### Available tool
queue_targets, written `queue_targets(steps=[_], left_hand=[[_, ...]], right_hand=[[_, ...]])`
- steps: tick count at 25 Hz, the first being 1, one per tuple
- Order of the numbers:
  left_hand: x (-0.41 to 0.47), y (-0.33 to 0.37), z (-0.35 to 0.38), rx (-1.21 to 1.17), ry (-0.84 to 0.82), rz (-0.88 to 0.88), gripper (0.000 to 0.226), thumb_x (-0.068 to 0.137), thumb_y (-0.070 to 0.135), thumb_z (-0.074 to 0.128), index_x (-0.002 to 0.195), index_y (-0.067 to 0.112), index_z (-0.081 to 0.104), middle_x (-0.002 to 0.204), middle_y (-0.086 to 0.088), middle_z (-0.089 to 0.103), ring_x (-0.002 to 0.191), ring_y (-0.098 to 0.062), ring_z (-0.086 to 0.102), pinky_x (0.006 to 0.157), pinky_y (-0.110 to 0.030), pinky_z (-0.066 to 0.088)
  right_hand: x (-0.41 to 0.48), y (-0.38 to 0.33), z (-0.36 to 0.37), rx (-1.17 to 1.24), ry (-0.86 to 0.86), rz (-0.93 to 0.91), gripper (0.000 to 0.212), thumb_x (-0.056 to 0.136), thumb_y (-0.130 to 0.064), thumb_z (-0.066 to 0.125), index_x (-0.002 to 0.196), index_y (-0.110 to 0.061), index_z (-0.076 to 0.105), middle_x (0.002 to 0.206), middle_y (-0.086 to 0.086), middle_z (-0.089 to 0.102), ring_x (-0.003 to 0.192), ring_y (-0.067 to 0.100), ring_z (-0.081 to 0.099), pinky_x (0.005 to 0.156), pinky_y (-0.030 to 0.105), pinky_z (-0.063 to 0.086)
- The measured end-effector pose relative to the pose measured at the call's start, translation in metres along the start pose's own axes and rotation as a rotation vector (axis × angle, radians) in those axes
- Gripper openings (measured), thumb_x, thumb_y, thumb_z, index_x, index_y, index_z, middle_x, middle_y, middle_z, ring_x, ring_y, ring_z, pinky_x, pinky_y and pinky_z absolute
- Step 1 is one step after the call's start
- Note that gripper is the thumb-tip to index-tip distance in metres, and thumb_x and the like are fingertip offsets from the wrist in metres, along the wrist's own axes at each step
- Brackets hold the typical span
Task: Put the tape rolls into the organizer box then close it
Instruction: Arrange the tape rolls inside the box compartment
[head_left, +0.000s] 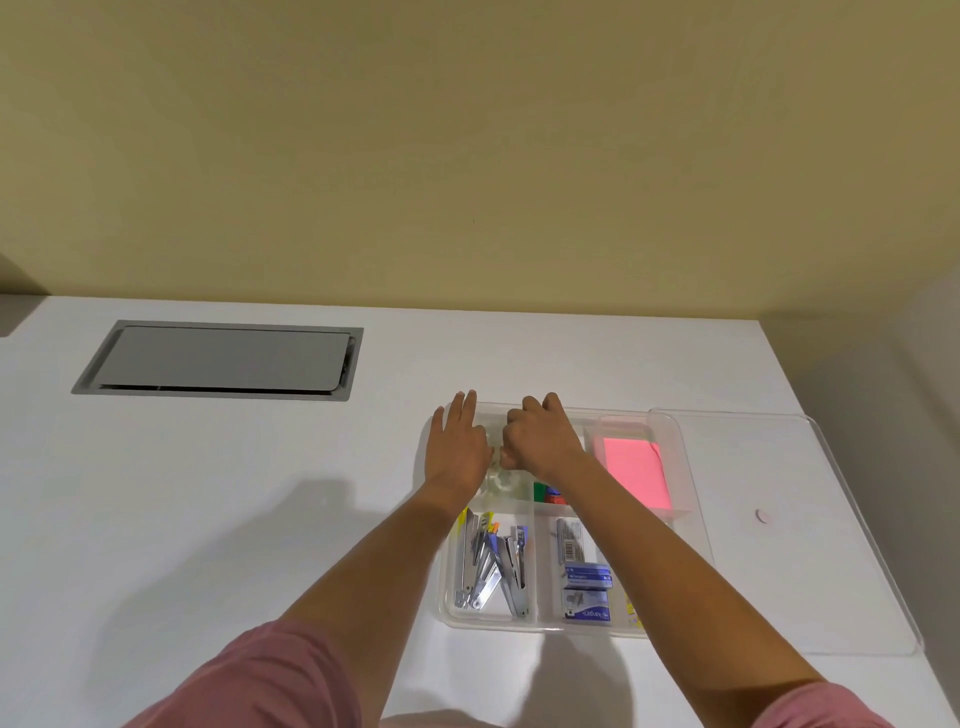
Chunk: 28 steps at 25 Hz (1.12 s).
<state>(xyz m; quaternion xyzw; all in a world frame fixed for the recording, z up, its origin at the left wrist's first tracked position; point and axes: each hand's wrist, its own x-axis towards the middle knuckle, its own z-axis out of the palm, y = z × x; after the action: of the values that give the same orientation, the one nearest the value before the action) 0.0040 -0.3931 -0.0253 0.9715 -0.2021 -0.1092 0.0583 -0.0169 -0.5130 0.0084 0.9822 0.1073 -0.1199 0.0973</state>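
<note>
Item: your left hand (457, 452), fingers spread flat, grip apart, resting over the far-left compartment of the clear organizer box (691, 467). Item: your right hand (543, 441), curled into a closed grip just beside the left; whether it clamps a tape roll you cannot tell, since the knuckles hide it. Item: clear tape rolls (500, 480), partly visible beneath both hands, already lying in that far-left compartment. Item: the lid (810, 545), transparent, lying open flat on the tabletop (260, 493) at 3 o'clock of the box, not yet shut. Risk, as a judgement: the rolls are clear on clear plastic, so one may sit proud of the divider unnoticed and hold the lid up when you swing it over. Risk: your forearms cross the near compartments, so drawing back low could snag the staplers (491, 564) at 6 o'clock. Also present: staple boxes (587, 592), pink sticky notes (636, 475) at 3 o'clock, and a grey cable hatch (223, 358) well apart at 10 o'clock.
</note>
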Motion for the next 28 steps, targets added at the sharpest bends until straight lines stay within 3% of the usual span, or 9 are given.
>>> queue_targets(steps=[5, 10, 15, 20, 23, 26, 28], left_hand=[[-0.003, -0.009, 0.007, 0.002, 0.019, 0.03, 0.021, 0.096, 0.021, 0.045, 0.11, 0.018, 0.061, 0.161, -0.003, 0.0, 0.148, -0.022, 0.001, 0.12, -0.04, 0.007], [-0.007, -0.009, 0.007, -0.124, 0.061, 0.076, 0.032, 0.097, 0.02, 0.043, 0.129, 0.017, 0.05, 0.16, -0.004, 0.007, 0.148, -0.021, 0.006, 0.12, -0.035, 0.01], [-0.017, -0.018, 0.009, -0.196, 0.141, 0.088, 0.044, 0.099, 0.018, 0.035, 0.143, 0.014, 0.032, 0.159, -0.003, 0.016, 0.147, -0.019, 0.012, 0.12, -0.032, 0.013], [-0.017, -0.016, 0.013, -0.159, 0.21, 0.078, 0.032, 0.095, 0.017, 0.048, 0.126, 0.013, 0.056, 0.157, -0.008, 0.02, 0.147, -0.026, 0.016, 0.119, -0.041, 0.016], [-0.018, -0.016, 0.015, -0.112, 0.155, 0.044, 0.031, 0.095, 0.023, 0.049, 0.124, 0.016, 0.055, 0.16, -0.008, 0.006, 0.148, -0.025, 0.002, 0.12, -0.042, 0.008], [-0.017, -0.014, 0.012, -0.075, 0.109, 0.018, 0.033, 0.094, 0.029, 0.049, 0.126, 0.019, 0.052, 0.16, -0.007, -0.006, 0.148, -0.024, -0.007, 0.121, -0.041, 0.002], [-0.016, -0.013, 0.01, -0.066, 0.091, 0.004, 0.036, 0.094, 0.033, 0.049, 0.128, 0.021, 0.05, 0.16, -0.007, -0.007, 0.148, -0.024, -0.008, 0.121, -0.041, 0.001]], right_hand=[[-0.003, 0.001, 0.015, 0.148, -0.028, 0.044, 0.031, 0.096, -0.026, 0.043, 0.105, -0.011, 0.068, 0.109, 0.008, 0.068, 0.109, 0.029, 0.053, 0.095, 0.037, 0.033], [-0.004, 0.0, 0.018, 0.068, -0.113, -0.047, 0.043, 0.091, -0.048, 0.053, 0.123, -0.021, 0.06, 0.116, 0.003, 0.067, 0.117, 0.026, 0.047, 0.103, 0.038, 0.029], [-0.003, -0.012, 0.024, 0.139, -0.054, 0.034, 0.03, 0.09, -0.033, 0.058, 0.115, -0.017, 0.066, 0.104, 0.006, 0.072, 0.109, 0.024, 0.054, 0.101, 0.035, 0.029], [-0.002, -0.008, 0.026, 0.383, 0.12, 0.16, 0.029, 0.092, -0.021, 0.057, 0.12, -0.017, 0.063, 0.107, 0.006, 0.073, 0.11, 0.025, 0.054, 0.097, 0.033, 0.032], [-0.004, -0.008, 0.031, 0.358, 0.179, 0.134, 0.03, 0.089, -0.011, 0.06, 0.119, -0.014, 0.063, 0.104, 0.008, 0.074, 0.106, 0.028, 0.056, 0.093, 0.034, 0.035], [-0.004, -0.013, 0.036, 0.282, 0.178, 0.13, 0.031, 0.078, -0.009, 0.07, 0.109, -0.015, 0.066, 0.094, 0.004, 0.076, 0.098, 0.027, 0.058, 0.085, 0.033, 0.034], [-0.004, -0.013, 0.034, 0.283, 0.188, 0.158, 0.04, 0.054, -0.02, 0.09, 0.09, -0.019, 0.072, 0.077, -0.003, 0.077, 0.078, 0.024, 0.065, 0.074, 0.03, 0.032]])
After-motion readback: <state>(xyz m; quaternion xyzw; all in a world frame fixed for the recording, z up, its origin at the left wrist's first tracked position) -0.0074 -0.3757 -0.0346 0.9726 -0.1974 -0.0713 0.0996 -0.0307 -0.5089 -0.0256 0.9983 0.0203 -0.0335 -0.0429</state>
